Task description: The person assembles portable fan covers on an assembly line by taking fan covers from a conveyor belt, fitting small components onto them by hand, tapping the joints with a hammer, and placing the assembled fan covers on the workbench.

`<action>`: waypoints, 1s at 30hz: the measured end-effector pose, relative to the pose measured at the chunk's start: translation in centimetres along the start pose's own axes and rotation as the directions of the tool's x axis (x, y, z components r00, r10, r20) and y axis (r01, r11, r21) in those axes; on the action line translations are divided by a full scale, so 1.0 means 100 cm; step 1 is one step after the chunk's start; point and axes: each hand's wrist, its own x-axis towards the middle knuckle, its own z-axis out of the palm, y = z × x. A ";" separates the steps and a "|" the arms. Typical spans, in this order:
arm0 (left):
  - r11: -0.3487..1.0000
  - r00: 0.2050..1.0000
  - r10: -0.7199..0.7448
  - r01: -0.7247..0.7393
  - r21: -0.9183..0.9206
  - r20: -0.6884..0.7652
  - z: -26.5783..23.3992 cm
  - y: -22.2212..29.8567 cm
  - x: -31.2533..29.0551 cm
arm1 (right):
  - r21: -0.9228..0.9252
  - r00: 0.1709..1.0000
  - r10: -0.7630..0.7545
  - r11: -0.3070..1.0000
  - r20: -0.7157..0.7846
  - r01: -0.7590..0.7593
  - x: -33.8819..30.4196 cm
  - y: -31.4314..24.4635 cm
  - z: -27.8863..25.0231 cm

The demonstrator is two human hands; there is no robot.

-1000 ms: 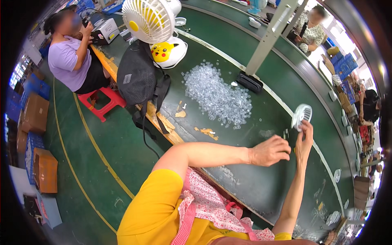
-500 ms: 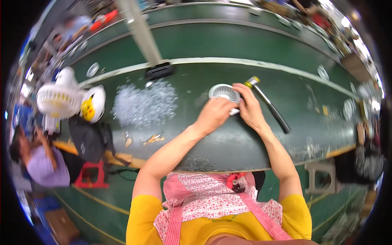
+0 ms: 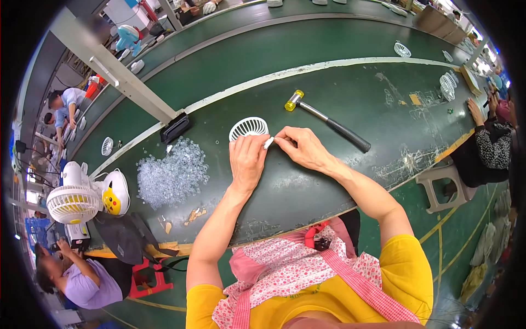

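In the head view, the grille point(image 3: 248, 126) is now low at the table point(image 3: 298, 205), in front of the person; a second ago the right hand point(image 3: 304, 148) had it raised off to the right, with the left hand point(image 3: 246, 160) apart from it. Half a second ago the right hand lay along the grille's right rim, near the hammer point(image 3: 332, 122). It has since shifted to the near right side, and the hammer lies clear of it.

The left hand is closed over the grille's near rim, fingers bunched, and appears to steady it. A small white tip point(image 3: 268, 142) pokes out between the hands; whether it belongs to the grille cannot be told. The right hand is narrow, thumb and forefinger drawn together at that tip, but a firm grip does not show.

For the work, handling seems to have passed from bringing the grille in to close fingerwork at its near edge. The heap point(image 3: 172, 172) of clear bits sits left, untouched by either hand.
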 end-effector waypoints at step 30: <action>0.622 0.908 -0.355 0.408 -0.669 0.223 -0.014 0.007 0.004 | 0.514 0.949 0.184 0.805 0.256 -0.295 0.002 -0.010 -0.023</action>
